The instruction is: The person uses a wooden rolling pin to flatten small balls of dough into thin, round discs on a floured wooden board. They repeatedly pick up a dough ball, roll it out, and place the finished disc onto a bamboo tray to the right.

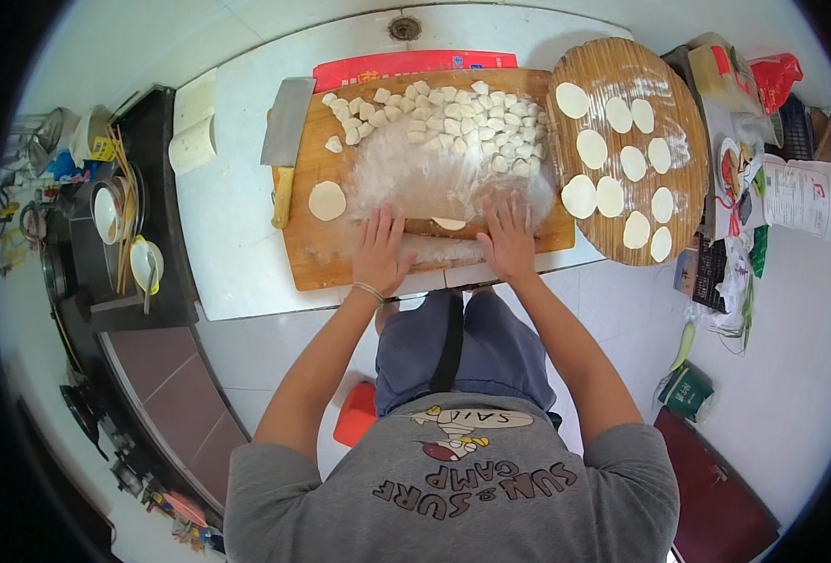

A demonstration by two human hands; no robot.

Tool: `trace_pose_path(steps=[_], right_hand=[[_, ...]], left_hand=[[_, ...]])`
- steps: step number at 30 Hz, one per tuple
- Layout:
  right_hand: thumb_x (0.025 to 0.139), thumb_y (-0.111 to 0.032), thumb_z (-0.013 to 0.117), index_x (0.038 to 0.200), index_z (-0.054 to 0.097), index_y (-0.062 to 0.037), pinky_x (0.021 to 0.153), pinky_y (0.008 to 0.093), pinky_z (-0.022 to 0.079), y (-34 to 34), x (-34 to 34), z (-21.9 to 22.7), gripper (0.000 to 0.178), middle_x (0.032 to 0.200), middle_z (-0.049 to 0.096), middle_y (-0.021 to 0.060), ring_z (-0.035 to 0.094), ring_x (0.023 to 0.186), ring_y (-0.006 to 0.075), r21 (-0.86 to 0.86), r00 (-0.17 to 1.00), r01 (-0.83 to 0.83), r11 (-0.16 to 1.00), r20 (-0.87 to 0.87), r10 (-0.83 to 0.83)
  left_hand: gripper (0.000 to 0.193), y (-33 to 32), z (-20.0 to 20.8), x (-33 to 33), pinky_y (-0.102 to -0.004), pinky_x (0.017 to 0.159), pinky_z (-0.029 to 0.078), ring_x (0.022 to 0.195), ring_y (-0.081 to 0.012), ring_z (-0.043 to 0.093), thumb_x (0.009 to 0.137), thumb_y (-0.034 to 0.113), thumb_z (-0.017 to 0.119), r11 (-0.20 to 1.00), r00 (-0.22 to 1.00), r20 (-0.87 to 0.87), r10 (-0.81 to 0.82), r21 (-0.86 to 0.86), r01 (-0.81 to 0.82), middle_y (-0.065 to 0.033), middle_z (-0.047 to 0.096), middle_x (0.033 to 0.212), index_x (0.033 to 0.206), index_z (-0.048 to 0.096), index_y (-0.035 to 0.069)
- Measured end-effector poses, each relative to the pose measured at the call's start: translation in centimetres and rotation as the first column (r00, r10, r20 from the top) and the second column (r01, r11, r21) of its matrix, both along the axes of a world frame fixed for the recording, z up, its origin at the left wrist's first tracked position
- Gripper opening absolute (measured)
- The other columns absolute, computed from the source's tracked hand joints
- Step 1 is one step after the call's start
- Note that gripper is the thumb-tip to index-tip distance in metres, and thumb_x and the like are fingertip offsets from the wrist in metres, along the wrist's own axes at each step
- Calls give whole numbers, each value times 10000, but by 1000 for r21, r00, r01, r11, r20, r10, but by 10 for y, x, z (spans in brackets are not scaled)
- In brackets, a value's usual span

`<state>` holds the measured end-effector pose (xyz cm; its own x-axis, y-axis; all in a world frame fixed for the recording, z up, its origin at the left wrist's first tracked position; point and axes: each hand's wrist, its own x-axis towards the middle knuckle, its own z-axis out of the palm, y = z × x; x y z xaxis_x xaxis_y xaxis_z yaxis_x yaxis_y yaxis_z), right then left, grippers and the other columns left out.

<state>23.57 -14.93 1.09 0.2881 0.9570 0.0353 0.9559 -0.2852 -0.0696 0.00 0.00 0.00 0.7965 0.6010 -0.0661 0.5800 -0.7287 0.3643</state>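
Table [237, 253]: white, across the upper middle of the frame, in a kitchen with pale walls.
Left hand [381, 249]: laid flat at the center, fingers stretched and slightly spread, covering one end of the pin.
Right hand [510, 244]: right of center, likewise flat, fingers extended and a little apart, over the other end.
Pin [419, 227]: dark, lying crosswise between both hands, near the board's lower edge.
Dough round [449, 224]: at the pin, only partly visible.
Board [322, 267]: wooden, dusted with flour [397, 174] in the middle.
Dough pieces [519, 150]: clustered along the board's top.
Flat wrapper [327, 201]: alone on the board's left.
Cleaver [287, 122]: upper left, handle downward.
Tray [612, 70]: round, brown, upper right, bearing pale wrappers [593, 149].
Bowls [108, 216]: far left, on a black counter [148, 317].
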Motion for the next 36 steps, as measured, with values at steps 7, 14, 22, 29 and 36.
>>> trace_pose_path(steps=[7,14,22,29,36], right_hand=[[834,-310,669,1160,531,-52,816,445,487,25,21,-4,438,1119,579,148,597,968,337,55,966,-98,994,-233,108],[867,-239,645,1121,536,-39,766,460,489,1,18,14,340,1039,582,185,590,916,400,8,822,262,965,-526,-219],[887,-194,624,1131,537,-9,763,455,473,-29,20,19,319,977,568,204,573,904,403,198,779,419,886,-580,-238],[893,-190,628,1110,551,8,758,437,470,-43,15,24,304,972,574,200,572,890,398,237,766,439,866,-602,-224],[891,-192,634,1111,549,-3,776,430,473,-48,15,24,302,984,575,204,572,911,402,215,740,461,861,-629,-239]], left_hand=[[693,60,15,71,-499,1100,299,1329,-388,366,815,416,681,965,936,237,-262,61,254,-150,403,1450,1370,449,71],[431,14,19,85,-439,867,452,1005,-315,550,737,248,722,977,868,452,-203,151,150,-131,557,1120,1098,582,59],[286,2,-7,112,-410,775,486,894,-330,588,762,147,699,941,966,122,227,-285,-185,-141,602,976,1015,604,54],[177,27,29,104,-380,730,506,798,-287,625,752,145,725,872,970,116,214,-470,-137,-104,616,811,882,626,75],[285,9,43,98,-415,819,500,948,-322,610,786,212,693,988,988,152,15,-155,9,-142,612,1087,1025,629,72]])
